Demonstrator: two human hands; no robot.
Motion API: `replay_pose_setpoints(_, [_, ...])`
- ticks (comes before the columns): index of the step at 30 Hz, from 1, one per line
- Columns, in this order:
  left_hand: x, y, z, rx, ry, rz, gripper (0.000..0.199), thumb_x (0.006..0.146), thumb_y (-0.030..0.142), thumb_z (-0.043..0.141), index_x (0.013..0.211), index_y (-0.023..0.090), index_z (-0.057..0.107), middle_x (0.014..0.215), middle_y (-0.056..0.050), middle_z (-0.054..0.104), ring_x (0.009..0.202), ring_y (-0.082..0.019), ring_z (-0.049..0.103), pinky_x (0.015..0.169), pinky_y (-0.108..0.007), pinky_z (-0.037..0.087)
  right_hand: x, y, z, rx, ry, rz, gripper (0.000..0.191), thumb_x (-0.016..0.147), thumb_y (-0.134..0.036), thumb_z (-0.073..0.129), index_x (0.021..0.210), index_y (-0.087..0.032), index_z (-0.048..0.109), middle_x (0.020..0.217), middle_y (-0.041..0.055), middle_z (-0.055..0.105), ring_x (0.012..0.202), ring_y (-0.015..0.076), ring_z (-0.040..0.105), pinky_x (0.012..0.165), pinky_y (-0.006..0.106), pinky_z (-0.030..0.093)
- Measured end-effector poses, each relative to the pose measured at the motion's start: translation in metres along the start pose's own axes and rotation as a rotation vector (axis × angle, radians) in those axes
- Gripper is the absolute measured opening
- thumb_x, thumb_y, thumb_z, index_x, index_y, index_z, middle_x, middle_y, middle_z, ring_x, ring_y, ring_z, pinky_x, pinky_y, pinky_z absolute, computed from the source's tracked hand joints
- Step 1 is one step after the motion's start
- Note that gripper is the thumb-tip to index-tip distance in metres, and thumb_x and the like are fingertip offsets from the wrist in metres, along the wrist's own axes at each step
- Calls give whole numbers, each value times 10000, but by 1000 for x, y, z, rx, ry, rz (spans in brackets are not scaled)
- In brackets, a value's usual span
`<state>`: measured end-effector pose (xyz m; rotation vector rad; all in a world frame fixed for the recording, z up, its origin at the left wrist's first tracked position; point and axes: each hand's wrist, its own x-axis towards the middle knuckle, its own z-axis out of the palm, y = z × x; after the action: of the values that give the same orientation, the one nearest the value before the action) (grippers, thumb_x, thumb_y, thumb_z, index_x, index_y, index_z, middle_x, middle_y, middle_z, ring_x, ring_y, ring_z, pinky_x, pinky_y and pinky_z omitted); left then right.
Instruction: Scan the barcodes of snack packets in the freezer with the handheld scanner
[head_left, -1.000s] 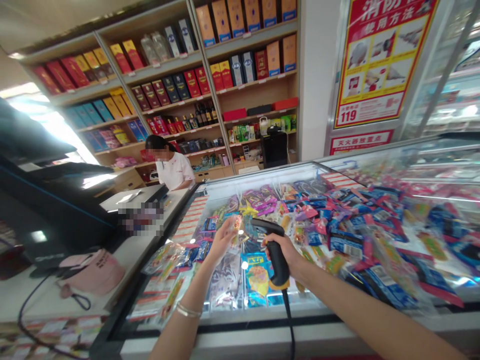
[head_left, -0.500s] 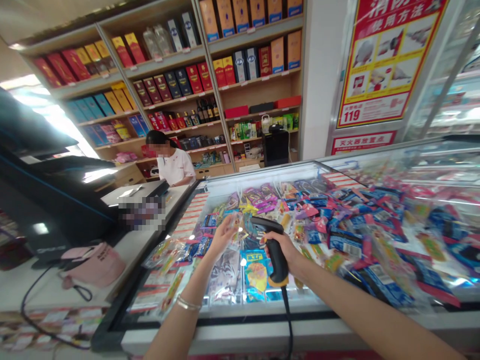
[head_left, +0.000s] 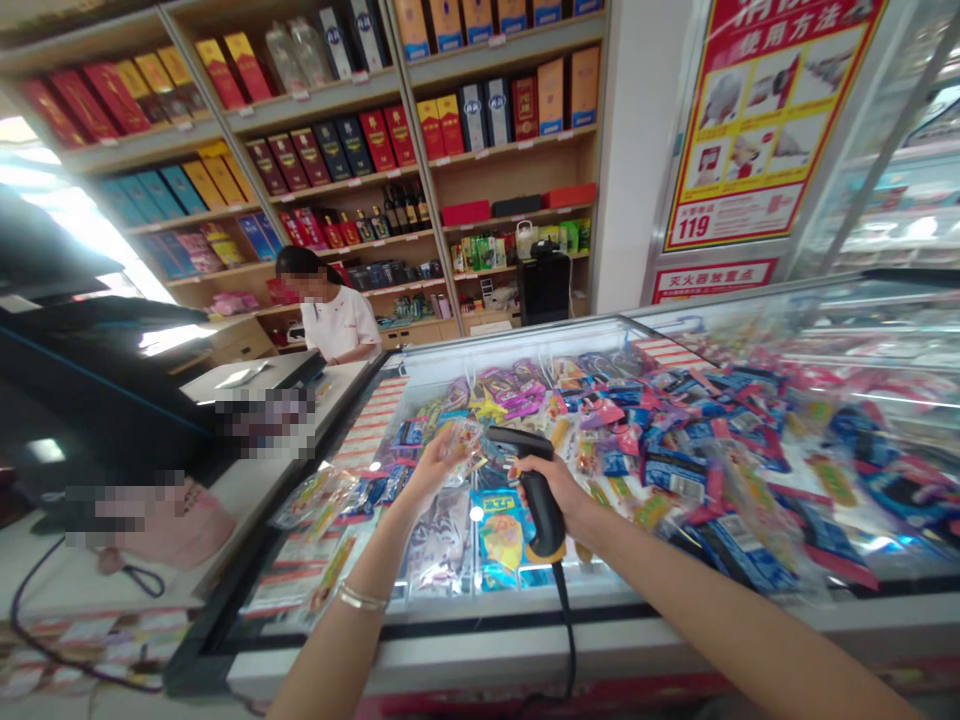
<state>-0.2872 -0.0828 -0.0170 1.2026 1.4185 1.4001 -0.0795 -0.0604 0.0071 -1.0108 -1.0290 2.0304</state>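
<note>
My right hand (head_left: 551, 487) is closed round the grip of a black barcode scanner (head_left: 541, 505), whose head points left and whose cable hangs down over the freezer's front edge. In my left hand (head_left: 435, 462) is a small clear snack packet (head_left: 466, 440) with coloured print, pinched by the fingers just left of the scanner's head. Both hands are above the glass-topped freezer (head_left: 442, 625). Below them lie a blue packet with a yellow fruit picture (head_left: 501, 540) and a silvery packet (head_left: 439, 540).
Many blue and pink packets (head_left: 679, 470) fill the freezer's right side. At left stand a counter (head_left: 247, 470), a dark checkout monitor (head_left: 90, 390) and a pink bag (head_left: 187, 525). A person in a white top (head_left: 341, 322) is behind the counter, before shelves of boxes (head_left: 322, 150).
The view has shifted slightly, so most things sit a little further left and higher. The packet in my left hand shows more of its printed face. Both grips are kept.
</note>
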Motion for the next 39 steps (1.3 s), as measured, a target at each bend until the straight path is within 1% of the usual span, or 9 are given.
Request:
replay_pose_setpoints(6, [4,0,-3,26,20,11,589,603,405,787,1109,171,597,1128,-92,664,992,-237,643,821,-331,534,5,5,-3,-37,-59,0,78,666,-215,575,616,-156,576,435,-3,542,357,95,451,372,206,379])
replay_pose_setpoints(11, [-3,4,-17,73,-87,-281,698,665,274,728,1296,227,435,1043,-61,659,729,-158,665,588,-262,543,8,8,-5,-45,-73,-12,93,652,-235,574,611,-152,584,431,3,543,354,107,466,370,219,386])
replay_pose_setpoints(17, [-12,10,-35,25,-197,-297,842,600,162,749,1360,283,408,1207,-91,590,787,-168,672,621,-276,558,6,5,-3,-80,-64,-1,119,672,-235,566,592,-150,590,410,0,526,347,99,454,363,206,377])
replay_pose_setpoints(20, [-11,13,-41,48,-210,-317,837,556,189,792,1319,249,452,1114,-90,625,766,-197,678,622,-329,569,7,6,-3,-77,-67,-17,126,677,-232,571,583,-150,590,412,5,532,351,96,456,363,199,377])
replay_pose_setpoints(22, [-7,13,-45,81,-126,-316,800,511,212,822,1245,205,503,988,-73,651,739,-213,676,593,-347,569,8,7,-4,-67,-62,-21,124,677,-235,574,582,-155,584,409,3,529,350,98,457,364,202,383])
replay_pose_setpoints(25, [2,10,-52,180,105,-251,674,434,240,854,1047,144,591,719,-6,631,621,-182,639,534,-315,547,11,10,-6,-66,-69,-20,109,676,-241,579,605,-158,588,412,-1,529,347,105,460,357,207,383])
replay_pose_setpoints(29, [9,3,-63,320,338,-99,483,448,357,844,821,123,645,510,45,536,494,-132,559,473,-246,472,16,14,-8,-53,-86,-68,107,667,-248,598,613,-156,588,433,1,540,359,107,474,359,207,386])
replay_pose_setpoints(35, [11,3,-61,459,465,197,369,628,462,715,838,161,683,710,-34,684,710,-192,648,606,-256,477,14,12,-5,-28,-57,-81,88,648,-229,600,607,-154,581,507,9,588,382,95,486,372,203,403])
replay_pose_setpoints(39, [11,3,-49,587,458,245,397,706,432,641,1015,183,640,849,-41,700,686,-170,631,667,-280,474,11,10,-4,-49,-51,-68,97,655,-240,596,603,-160,578,454,-3,556,368,96,468,366,203,388])
